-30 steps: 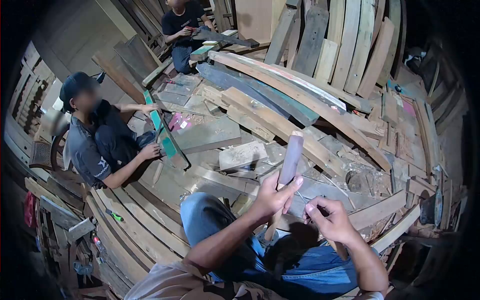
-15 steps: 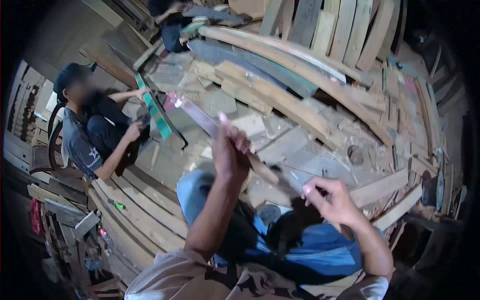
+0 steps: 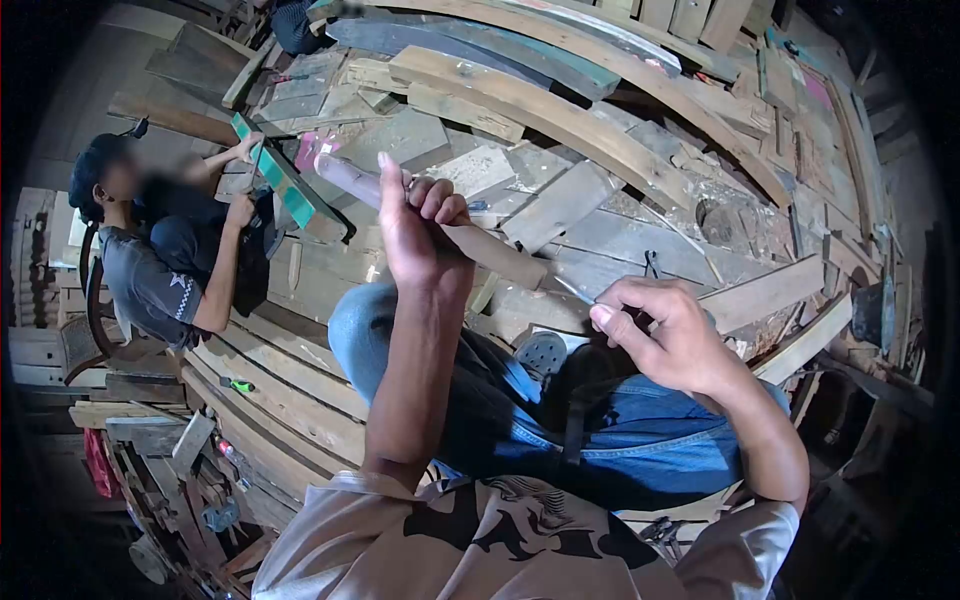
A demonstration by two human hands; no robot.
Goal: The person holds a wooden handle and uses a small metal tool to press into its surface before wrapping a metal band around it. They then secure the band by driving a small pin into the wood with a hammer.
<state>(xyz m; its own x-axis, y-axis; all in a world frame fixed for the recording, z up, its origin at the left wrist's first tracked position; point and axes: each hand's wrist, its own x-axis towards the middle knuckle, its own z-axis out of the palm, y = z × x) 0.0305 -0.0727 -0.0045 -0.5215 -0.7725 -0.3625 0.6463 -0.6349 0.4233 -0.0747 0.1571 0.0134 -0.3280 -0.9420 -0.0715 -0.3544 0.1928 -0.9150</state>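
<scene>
My left hand [image 3: 425, 215] is wrapped around a long, smooth wooden stick [image 3: 495, 255], its thumb pointing up along it. One end of the stick reaches up and left, where it looks pale and shiny; the other slants down toward my right hand. In my right hand [image 3: 660, 335] is a thin metal-shafted tool [image 3: 575, 291], its narrow tip close to the stick's lower end. The fingers are closed around the tool and hide most of its handle. Both hands are above my knees in blue jeans [image 3: 640, 440].
A person [image 3: 165, 230] crouches at left, holding a green-faced board [image 3: 285, 190]. Long beams [image 3: 540, 110] and loose planks lie ahead. A green-handled tool [image 3: 237, 384] rests on boards at lower left. My shoe [image 3: 541, 352] is below the hands.
The stick and my left hand appear higher and further left, and the stick lies at a flatter slant. My right hand has turned, bringing the metal tip nearer the stick's lower end.
</scene>
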